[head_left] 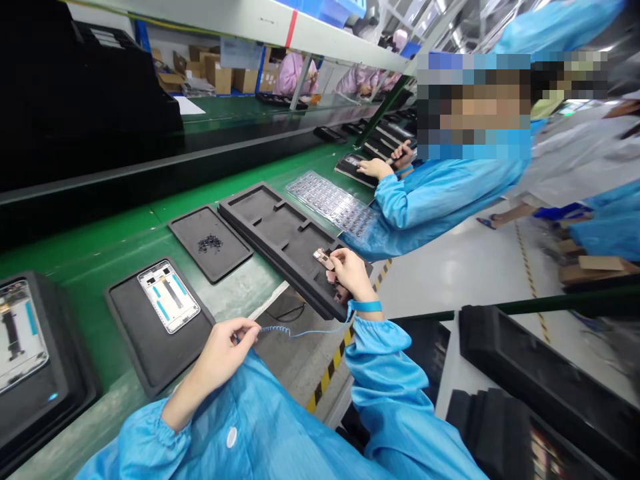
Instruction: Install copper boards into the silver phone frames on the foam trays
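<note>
My right hand (351, 275) pinches a small flat part (323, 259), tan with a dark and metallic face, above a black foam tray (250, 213) with several recesses. A blue wrist strap (365, 307) circles that wrist. From it runs a coiled blue cord (300, 331), whose end is gripped in my left hand (225, 350). My left hand is just beyond the edge of a black mat (133, 327) carrying a white phone frame (169, 297) with blue strips.
On the green conveyor bench lie a black tray of tiny dark pieces (210, 243), a clear blister sheet (330, 203) and another framed device (17, 333). A blue-sleeved co-worker (440, 197) works at a black tray alongside. Black foam stacks sit at lower right.
</note>
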The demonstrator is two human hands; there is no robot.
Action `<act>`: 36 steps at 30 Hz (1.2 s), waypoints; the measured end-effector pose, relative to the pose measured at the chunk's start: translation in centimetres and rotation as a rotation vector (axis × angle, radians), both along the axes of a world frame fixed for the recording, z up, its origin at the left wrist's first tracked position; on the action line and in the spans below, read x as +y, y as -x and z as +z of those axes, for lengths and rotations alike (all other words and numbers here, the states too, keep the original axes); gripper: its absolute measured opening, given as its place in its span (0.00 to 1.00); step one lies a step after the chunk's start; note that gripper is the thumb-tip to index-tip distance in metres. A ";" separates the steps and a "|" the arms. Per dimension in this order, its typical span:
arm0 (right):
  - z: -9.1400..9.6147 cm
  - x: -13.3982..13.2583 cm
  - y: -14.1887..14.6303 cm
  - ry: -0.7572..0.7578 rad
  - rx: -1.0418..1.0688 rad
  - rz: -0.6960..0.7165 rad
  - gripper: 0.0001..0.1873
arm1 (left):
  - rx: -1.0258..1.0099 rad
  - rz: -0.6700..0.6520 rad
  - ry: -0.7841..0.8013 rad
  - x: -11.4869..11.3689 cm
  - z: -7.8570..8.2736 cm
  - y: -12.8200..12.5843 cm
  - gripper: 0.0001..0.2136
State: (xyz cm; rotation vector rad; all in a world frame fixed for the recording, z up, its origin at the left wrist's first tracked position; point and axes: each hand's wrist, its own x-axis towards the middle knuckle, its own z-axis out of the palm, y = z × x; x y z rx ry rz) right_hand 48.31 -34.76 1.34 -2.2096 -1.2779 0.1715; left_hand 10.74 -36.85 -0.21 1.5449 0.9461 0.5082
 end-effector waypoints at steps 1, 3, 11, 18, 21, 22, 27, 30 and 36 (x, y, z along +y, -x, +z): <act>0.7 0.2 0.6 -0.045 0.023 0.008 0.07 | -0.009 0.013 0.016 0.1 0.2 0.1 0.17; 2.2 0.6 2.6 -0.143 0.069 0.047 0.09 | -0.046 0.054 0.054 0.5 0.5 0.3 0.18; 5.8 3.1 20.2 -0.203 0.373 0.747 0.05 | -0.426 0.392 0.229 4.7 1.7 2.7 0.36; 4.7 9.4 28.8 -0.269 0.846 0.877 0.11 | -0.498 0.954 0.235 8.0 1.9 7.9 0.19; 4.2 12.4 31.2 -0.199 1.060 0.832 0.19 | -0.548 1.117 0.170 8.6 2.7 9.0 0.16; 3.9 13.0 31.9 -0.173 1.113 0.842 0.19 | -0.545 1.139 0.153 8.6 3.0 9.2 0.15; 1.2 14.1 34.1 -0.208 1.137 0.965 0.08 | -0.496 1.124 0.120 8.8 3.0 9.7 0.21; -0.6 14.1 33.9 -0.170 1.069 0.970 0.04 | -0.489 1.092 0.171 9.0 1.9 10.0 0.22; -1.3 13.3 33.3 -0.140 1.002 0.992 0.00 | -0.531 1.058 0.299 8.4 1.6 10.2 0.18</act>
